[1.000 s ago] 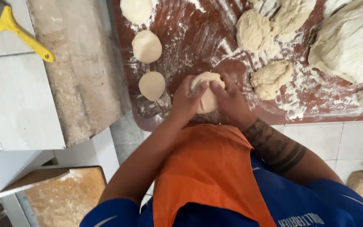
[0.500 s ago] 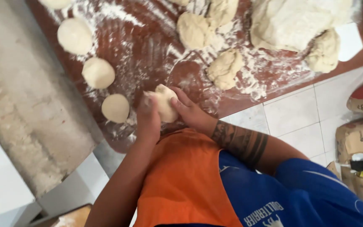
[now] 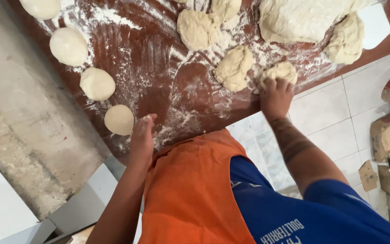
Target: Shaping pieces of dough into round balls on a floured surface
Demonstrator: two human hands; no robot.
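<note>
Dough mass [image 3: 303, 18] is sitting at the far right of the floured board [image 3: 159, 58]. Having just set a finished ball [image 3: 118, 119] down, my left hand [image 3: 141, 138] is resting open beside it, while my right hand [image 3: 276, 96] is closing its fingers on a fresh lump [image 3: 280, 71] near the edge. Tiled floor [image 3: 330, 117] is showing below.

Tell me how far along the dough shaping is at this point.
Done: four smooth round balls sit in a row along the floured brown table. In hand: the right hand grips a rough dough piece, while the left hand rests beside the nearest ball. Left: several rough pieces and the large dough mass.
</note>
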